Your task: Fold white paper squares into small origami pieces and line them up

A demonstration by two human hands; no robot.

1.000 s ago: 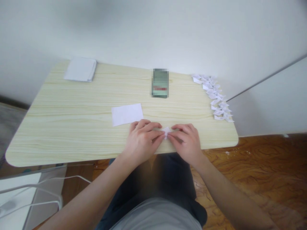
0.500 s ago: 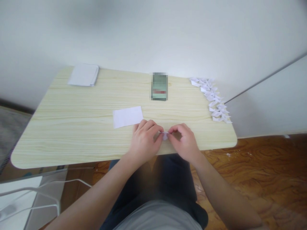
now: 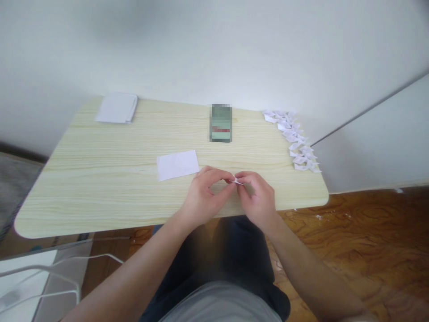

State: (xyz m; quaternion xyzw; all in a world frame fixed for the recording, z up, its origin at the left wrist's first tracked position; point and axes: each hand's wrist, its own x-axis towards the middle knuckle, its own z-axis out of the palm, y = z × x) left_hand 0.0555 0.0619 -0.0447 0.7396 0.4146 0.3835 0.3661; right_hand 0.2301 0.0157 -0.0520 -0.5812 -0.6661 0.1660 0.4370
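Between my two hands is a small folded piece of white paper (image 3: 236, 181), mostly hidden by the fingers. My left hand (image 3: 208, 193) pinches its left end between thumb and fingertips. My right hand (image 3: 258, 193) pinches the other end, its thumb below and its fingers above. Both hands are just over the front part of the table. A flat white paper sheet (image 3: 177, 165) lies just beyond my left hand. Several small folded white paper pieces (image 3: 296, 139) with pointed ends are lined up along the table's right side.
The pale wood-grain table (image 3: 100, 179) stands against a white wall (image 3: 214, 53). A stack of white paper (image 3: 117, 108) lies at its back left. A blurred-out green rectangular item (image 3: 221, 123) sits near the back middle. White tubing (image 3: 67, 268) shows below at left.
My fingertips have come closer together, and the folded paper now sits tilted and more covered. My left hand has shifted slightly to the right. The whole view has moved a little.
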